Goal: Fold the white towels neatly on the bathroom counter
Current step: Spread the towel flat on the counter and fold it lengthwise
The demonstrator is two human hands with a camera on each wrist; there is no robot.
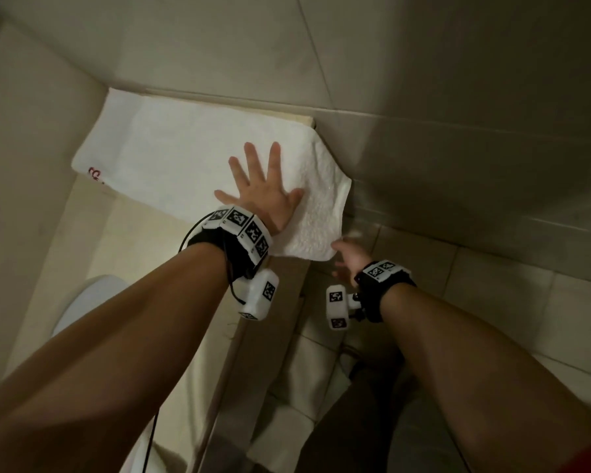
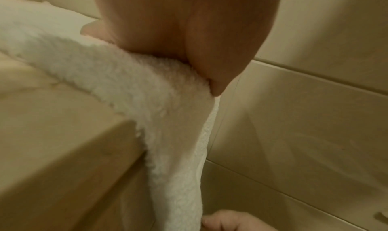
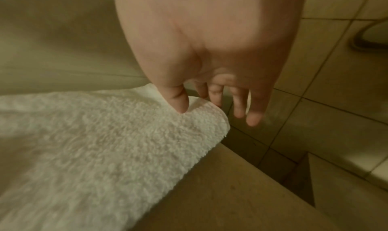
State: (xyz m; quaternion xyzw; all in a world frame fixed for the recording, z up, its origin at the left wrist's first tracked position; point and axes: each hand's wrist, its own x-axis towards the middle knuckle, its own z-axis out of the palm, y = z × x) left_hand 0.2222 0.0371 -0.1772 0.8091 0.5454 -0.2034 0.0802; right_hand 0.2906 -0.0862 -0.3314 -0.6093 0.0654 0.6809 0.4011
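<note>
Head view, near to far. My two bare forearms are reaching forward, each wearing a black wrist band [image 1: 386, 285] with white marker blocks. My right hand [image 1: 350, 257] is hovering just off the near right corner of the towel [image 1: 171, 155], fingers [image 3: 239, 101] hanging straight and relaxed and gripping nothing; in the right wrist view my thumb tip is lying at or just above the corner's pile, and contact cannot be told. My left hand [image 1: 263, 192] is lying flat on the towel with fingers spread, palm pressing down on the cloth and holding nothing. The white towel is lying spread along the pale surface [image 1: 123, 240], its far end reaching into the corner against the tiled wall [image 1: 219, 46], its right part overhanging the surface's edge and drooping toward the tiled floor [image 1: 492, 268], as the left wrist view is showing. Red stitching [image 1: 95, 174] is marking its left corner.
</note>
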